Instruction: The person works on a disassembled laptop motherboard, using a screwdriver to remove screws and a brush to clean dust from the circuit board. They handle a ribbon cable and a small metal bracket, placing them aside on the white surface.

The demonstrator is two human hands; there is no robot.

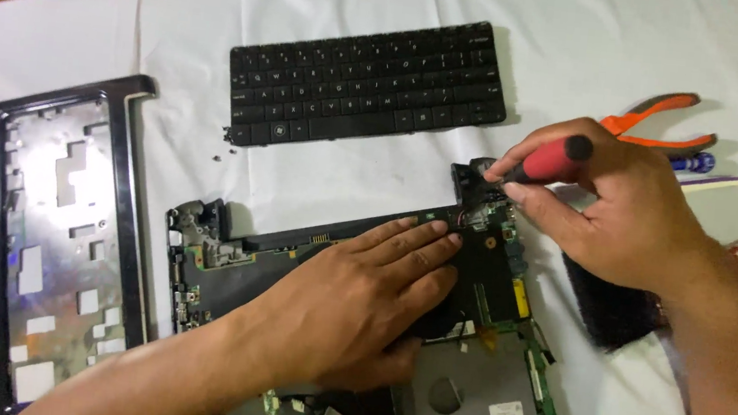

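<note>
- Left hand, fingers together, lies flat across the opened black laptop base, fingertips toward upper right.
- Right hand pinches a red-handled screwdriver, shaft slanting down-left onto the dark circuit board.

An opened laptop base lay at the near centre of a cloth-covered table. The left hand rested flat on its circuit board; the right hand, at the base's far right corner, gripped a screwdriver. A detached keyboard lay behind the base, a palmrest cover to its left, and pliers behind the right hand.
</note>
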